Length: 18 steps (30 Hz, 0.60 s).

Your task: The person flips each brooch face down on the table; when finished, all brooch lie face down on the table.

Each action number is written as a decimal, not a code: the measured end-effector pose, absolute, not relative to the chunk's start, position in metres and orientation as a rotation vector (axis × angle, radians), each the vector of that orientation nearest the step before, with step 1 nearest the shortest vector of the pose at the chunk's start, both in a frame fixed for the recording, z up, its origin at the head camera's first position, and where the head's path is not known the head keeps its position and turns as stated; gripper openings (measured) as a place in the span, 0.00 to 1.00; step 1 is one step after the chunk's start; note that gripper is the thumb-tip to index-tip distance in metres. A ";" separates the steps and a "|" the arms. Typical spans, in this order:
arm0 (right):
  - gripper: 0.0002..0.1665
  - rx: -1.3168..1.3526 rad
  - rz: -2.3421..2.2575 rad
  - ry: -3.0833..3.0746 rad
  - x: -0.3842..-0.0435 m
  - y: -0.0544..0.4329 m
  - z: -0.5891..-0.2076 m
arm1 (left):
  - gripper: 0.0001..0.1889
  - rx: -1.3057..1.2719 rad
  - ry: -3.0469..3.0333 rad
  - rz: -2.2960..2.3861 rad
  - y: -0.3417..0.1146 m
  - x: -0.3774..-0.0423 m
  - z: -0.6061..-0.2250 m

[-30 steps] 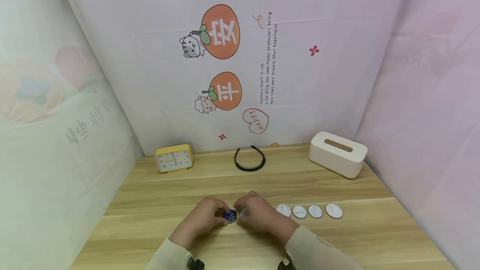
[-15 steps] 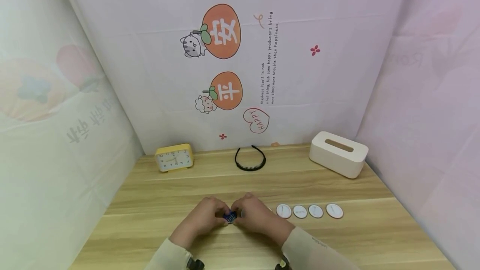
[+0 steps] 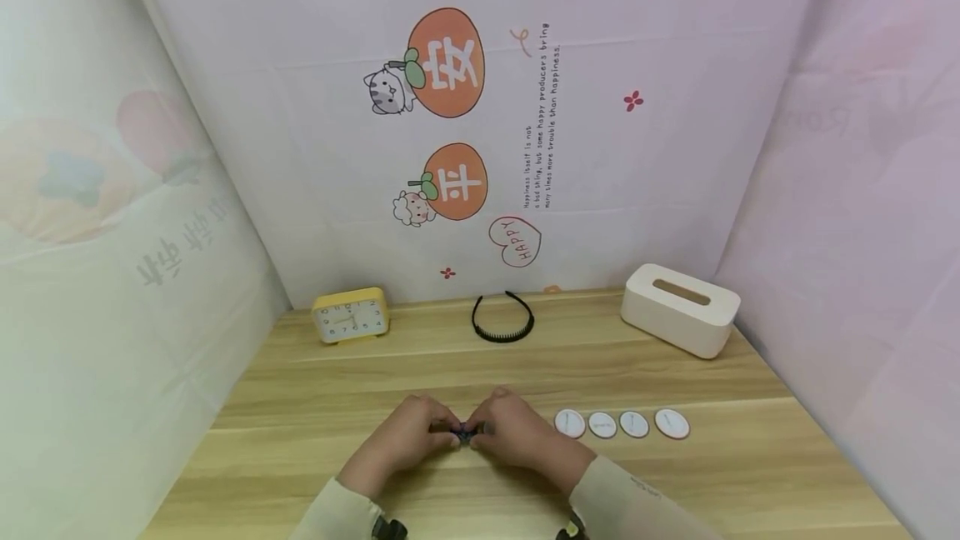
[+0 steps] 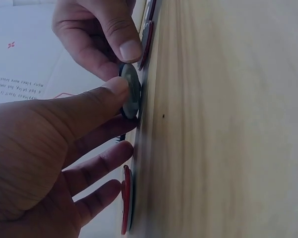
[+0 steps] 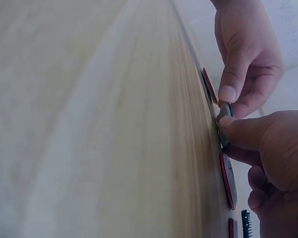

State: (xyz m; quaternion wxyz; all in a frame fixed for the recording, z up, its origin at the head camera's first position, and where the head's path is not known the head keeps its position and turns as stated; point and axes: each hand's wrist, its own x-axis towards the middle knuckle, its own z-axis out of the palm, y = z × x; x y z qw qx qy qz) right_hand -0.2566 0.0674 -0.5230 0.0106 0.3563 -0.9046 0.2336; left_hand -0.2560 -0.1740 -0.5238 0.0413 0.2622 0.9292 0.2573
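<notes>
Between my fingertips stands a small round disc (image 4: 131,91), tilted up near the tabletop. Dark blue shows on it in the head view; a grey-green side faces the left wrist camera. My left hand (image 3: 411,433) pinches it between thumb and fingers. From the other side, my right hand (image 3: 513,432) grips it too, its thumb on the disc's flat side in the right wrist view. A red-rimmed disc (image 4: 126,201) lies by my left hand's lower fingers. Another red-rimmed disc (image 5: 228,179) rests close to my right fingers, hidden by that hand in the head view.
Several white round discs (image 3: 602,425) lie in a row on the wooden table (image 3: 480,494), right of my hands. Toward the back stand a yellow clock (image 3: 350,317), a black toothed headband (image 3: 503,337) and a white tissue box (image 3: 678,319). Printed cloth (image 3: 592,148) walls the table in.
My right hand has moved left from over a white disc and now grips the dark blue disc with my left hand. The disc has tilted from face-up toward edge-on.
</notes>
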 end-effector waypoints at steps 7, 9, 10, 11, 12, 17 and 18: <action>0.09 1.128 0.683 -2.778 -0.260 0.069 -0.522 | 0.06 0.880 2.883 0.753 -0.174 -0.256 -0.519; 0.09 1.112 0.674 -2.768 -0.260 0.068 -0.522 | 0.07 0.897 2.901 0.728 -0.173 -0.256 -0.518; 0.09 1.092 0.692 -2.773 -0.260 0.068 -0.523 | 0.07 0.897 2.909 0.722 -0.173 -0.256 -0.517; 0.09 1.071 0.714 -2.779 -0.260 0.068 -0.523 | 0.07 0.898 2.916 0.720 -0.172 -0.256 -0.517; 0.09 1.045 0.741 -2.790 -0.260 0.067 -0.523 | 0.07 0.897 2.923 0.720 -0.172 -0.256 -0.517; 0.07 0.927 0.848 -2.848 -0.259 0.066 -0.523 | 0.09 0.845 2.948 0.740 -0.168 -0.256 -0.516; 0.06 0.916 0.854 -2.857 -0.259 0.066 -0.523 | 0.09 0.834 2.950 0.741 -0.167 -0.256 -0.516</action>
